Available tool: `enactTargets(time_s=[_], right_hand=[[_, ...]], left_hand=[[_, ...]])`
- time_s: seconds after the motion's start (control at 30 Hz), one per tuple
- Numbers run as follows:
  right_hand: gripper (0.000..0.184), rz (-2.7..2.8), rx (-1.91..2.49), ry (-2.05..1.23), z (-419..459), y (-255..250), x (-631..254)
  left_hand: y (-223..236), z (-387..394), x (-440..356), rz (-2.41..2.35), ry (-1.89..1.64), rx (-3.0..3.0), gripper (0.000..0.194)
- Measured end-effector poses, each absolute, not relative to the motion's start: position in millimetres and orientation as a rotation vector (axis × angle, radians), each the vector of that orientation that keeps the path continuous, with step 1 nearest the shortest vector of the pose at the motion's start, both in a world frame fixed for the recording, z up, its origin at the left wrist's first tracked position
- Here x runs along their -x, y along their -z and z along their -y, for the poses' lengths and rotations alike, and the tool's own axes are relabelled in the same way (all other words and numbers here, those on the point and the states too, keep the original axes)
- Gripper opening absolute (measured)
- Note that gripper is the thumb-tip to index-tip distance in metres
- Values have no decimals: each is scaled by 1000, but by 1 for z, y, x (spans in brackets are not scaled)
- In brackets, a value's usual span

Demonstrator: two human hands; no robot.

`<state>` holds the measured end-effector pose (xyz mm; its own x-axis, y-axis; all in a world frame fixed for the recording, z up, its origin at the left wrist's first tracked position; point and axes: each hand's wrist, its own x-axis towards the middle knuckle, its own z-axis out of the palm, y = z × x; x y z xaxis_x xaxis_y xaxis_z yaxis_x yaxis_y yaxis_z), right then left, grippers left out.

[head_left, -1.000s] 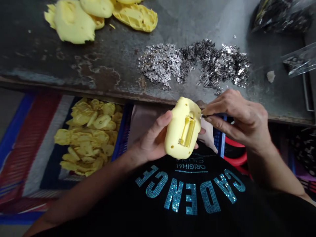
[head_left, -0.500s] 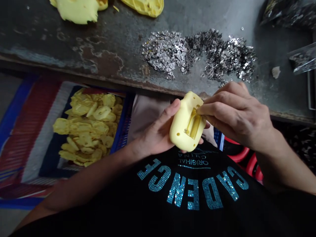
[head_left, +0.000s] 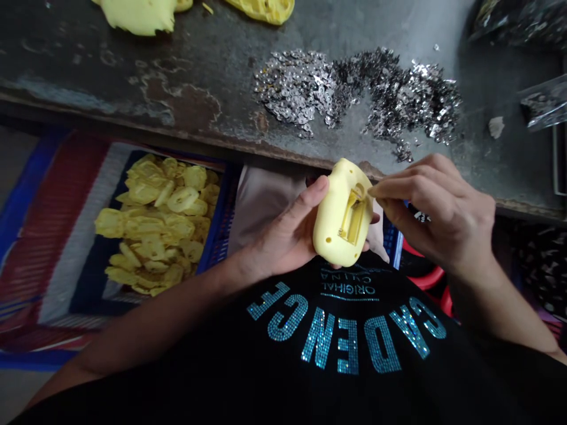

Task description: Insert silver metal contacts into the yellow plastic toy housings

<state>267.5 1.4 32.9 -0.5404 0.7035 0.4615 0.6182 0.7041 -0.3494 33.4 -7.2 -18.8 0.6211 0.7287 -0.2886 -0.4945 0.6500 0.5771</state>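
A pale yellow plastic casing lies in my left hand, thumb along its near side and fingers wrapped beneath it. Its open battery compartment faces up, with a bit of metal showing near the upper end and screw holes around it. My right hand is just right of the casing, thumb and forefinger pinched together close to the compartment's upper end. Whether anything small sits between those fingertips is hidden. Beyond the hands, small shiny metal contact pieces are heaped on the bench.
The worn metal bench has its edge just past my hands. A blue basket at lower left holds several yellow plastic parts. More yellow casings lie at the back, and plastic bags of metal pieces at the right.
My right hand has drawn back slightly to the right, its fingertips out of the battery compartment. The casing has shifted a little right in my left hand's grip.
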Motion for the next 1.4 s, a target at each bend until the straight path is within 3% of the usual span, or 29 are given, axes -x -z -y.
enactTargets(time_s=[0.07,0.2,0.33,0.7,0.9,0.97,1.1,1.23,1.4], right_hand=[[14,2192,1032,-411,-7,-25,-270],[47,2001,1139,-978,-18,-14,-272],[55,1873,1135,-1147,-19,-2,-268],[63,1547,1121,-935,6,45,-254],[59,1612,1134,-861,1,48,-260],[57,1678,1168,-838,-4,42,-260],[51,1900,1139,-843,-16,22,-251],[54,2094,1060,-932,-38,14,-242],[22,2272,1270,-230,-88,31,-235]], left_hand=[[22,10,-32,-561,-766,-520,57],[28,15,-29,-660,-869,-677,63],[25,16,-28,-687,-881,-770,71],[24,24,-6,-836,-705,-883,57],[30,11,-8,-828,-760,-1076,28],[34,6,-7,-769,-755,-952,32],[42,-4,3,-603,-713,-659,61],[47,-7,20,-668,-750,-548,72],[48,-3,37,-752,-986,-521,63]])
